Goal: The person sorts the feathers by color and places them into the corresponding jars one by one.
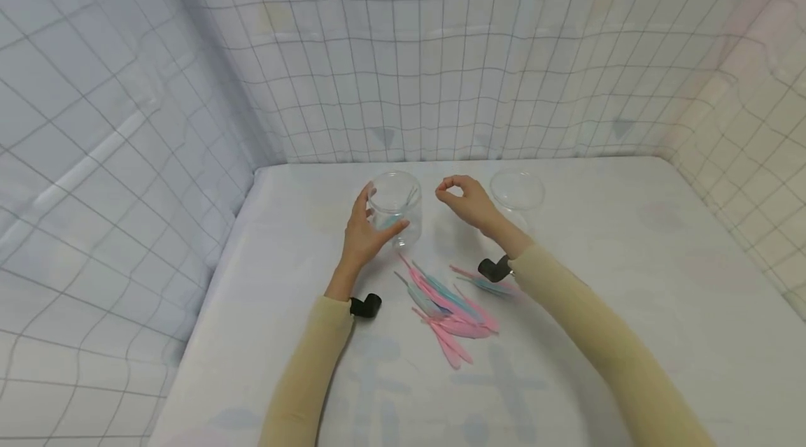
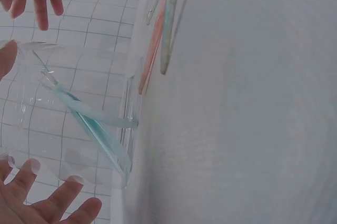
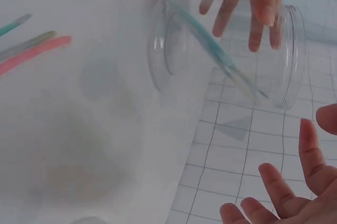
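Note:
A clear jar point(image 1: 409, 226) stands upright on the white table, with blue feathers point(image 2: 97, 126) leaning inside it. My left hand point(image 1: 362, 237) holds the jar from its left side, thumb in front and fingers round the back. Just right of the jar's mouth, my right hand point(image 1: 471, 208) hovers with nothing in it. Its fingers point(image 3: 281, 190) are spread and lightly bent in the right wrist view, thumb close to the index finger. Pink and blue feathers point(image 1: 450, 303) lie in a loose pile on the table nearer to me.
A second clear jar point(image 1: 518, 194) stands behind my right wrist, partly covered by it. A few more feathers point(image 1: 485, 282) lie beneath the right forearm. White grid-patterned cloth point(image 1: 403, 69) walls the table at the back and both sides.

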`<state>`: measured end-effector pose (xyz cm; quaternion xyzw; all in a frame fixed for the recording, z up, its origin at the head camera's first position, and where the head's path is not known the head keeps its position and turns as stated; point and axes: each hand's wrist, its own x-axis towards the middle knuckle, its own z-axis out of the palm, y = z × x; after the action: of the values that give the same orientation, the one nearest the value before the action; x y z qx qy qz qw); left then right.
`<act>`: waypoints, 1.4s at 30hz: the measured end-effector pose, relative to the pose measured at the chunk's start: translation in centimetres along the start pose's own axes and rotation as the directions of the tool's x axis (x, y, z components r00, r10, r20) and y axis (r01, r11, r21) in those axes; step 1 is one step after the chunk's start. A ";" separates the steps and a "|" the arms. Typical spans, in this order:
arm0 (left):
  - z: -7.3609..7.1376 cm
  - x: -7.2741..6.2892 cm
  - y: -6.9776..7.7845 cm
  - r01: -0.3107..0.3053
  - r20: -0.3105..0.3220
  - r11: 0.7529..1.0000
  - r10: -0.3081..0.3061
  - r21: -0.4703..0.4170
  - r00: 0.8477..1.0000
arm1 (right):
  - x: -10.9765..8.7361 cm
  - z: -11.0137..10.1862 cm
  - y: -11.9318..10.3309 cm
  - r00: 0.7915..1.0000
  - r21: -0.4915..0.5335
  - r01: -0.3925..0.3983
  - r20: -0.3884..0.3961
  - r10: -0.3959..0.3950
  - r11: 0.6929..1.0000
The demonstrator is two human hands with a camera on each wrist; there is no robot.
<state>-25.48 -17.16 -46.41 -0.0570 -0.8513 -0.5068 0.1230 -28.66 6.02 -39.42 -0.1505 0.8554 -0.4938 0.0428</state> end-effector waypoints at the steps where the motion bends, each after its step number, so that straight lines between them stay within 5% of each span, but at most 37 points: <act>1: 0.0 0.0 0.0 -0.003 -0.003 1.000 0.003 0.003 1.000 | -0.3 -0.2 0.3 1.000 -0.020 0.019 0.022 -0.018 1.000; 5: -0.1 0.1 -0.1 -0.015 -0.011 1.000 0.015 0.007 1.000 | -1.6 -0.8 1.8 0.977 -0.143 0.175 0.147 -0.154 0.974; 10: -0.3 0.1 -0.1 -0.023 -0.016 1.000 0.023 0.000 1.000 | -3.4 -1.2 3.2 0.923 -0.339 0.336 0.306 -0.235 0.879; 16: -0.4 0.1 -0.1 -0.021 -0.018 1.000 0.021 0.000 1.000 | -4.7 -0.9 3.8 0.911 -0.471 0.335 0.384 -0.152 0.816; 33: 0.0 0.0 0.0 -0.014 -0.003 1.000 0.014 -0.004 1.000 | -5.8 0.4 5.5 0.917 -0.614 0.339 0.386 -0.104 0.713; 37: 0.0 0.1 -0.1 -0.017 0.000 1.000 0.017 -0.003 1.000 | -6.0 0.9 5.2 0.911 -0.686 0.385 0.389 -0.136 0.618; 42: 0.1 0.1 -0.2 -0.023 0.000 1.000 0.023 -0.010 1.000 | -6.2 1.9 4.6 0.866 -0.781 0.500 0.461 -0.193 0.375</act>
<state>-25.64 -17.14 -46.57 -0.0672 -0.8482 -0.5094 0.1285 -23.31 8.44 -44.84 -0.3997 0.9149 0.0530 -0.0210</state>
